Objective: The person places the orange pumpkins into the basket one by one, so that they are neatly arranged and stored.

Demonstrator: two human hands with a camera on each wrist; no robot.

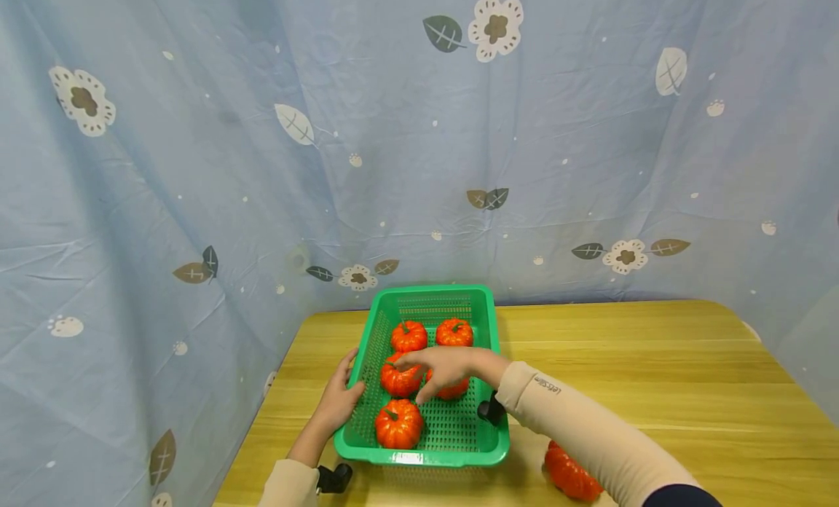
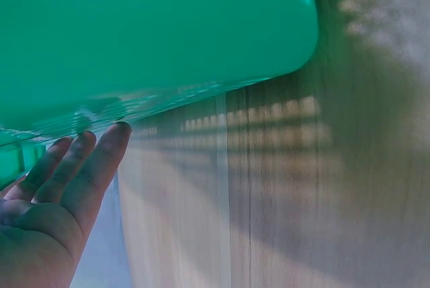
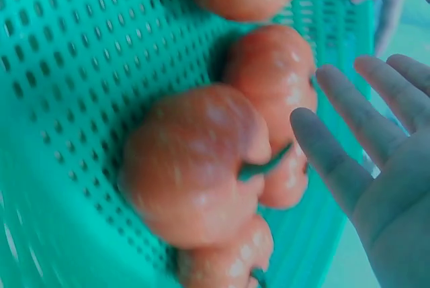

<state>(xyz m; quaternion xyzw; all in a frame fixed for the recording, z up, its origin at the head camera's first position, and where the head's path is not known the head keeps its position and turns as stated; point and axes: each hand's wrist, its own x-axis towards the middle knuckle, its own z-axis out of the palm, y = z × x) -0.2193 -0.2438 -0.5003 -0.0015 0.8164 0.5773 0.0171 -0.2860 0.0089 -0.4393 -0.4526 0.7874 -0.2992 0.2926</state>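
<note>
A green plastic basket (image 1: pixel 422 458) with perforated walls holds several small orange-red pumpkins (image 1: pixel 400 424) with green stems. My right hand (image 1: pixel 444 365) hovers over the middle pumpkins with its fingers extended, partly hiding them. In the right wrist view those fingers (image 3: pixel 332 157) are spread and empty, beside a pumpkin (image 3: pixel 195 167). My left hand (image 1: pixel 339 399) is at the basket's left side, its thumb on the rim. The left wrist view shows its straight fingers (image 2: pixel 94 174) touching the outer wall.
Another pumpkin (image 1: pixel 569 475) lies on the wooden table (image 1: pixel 629 361) to the right of the basket, partly covered by my right sleeve (image 1: pixel 590 427). A blue curtain (image 1: pixel 406 143) with flowers and leaves hangs behind and to the left of the table.
</note>
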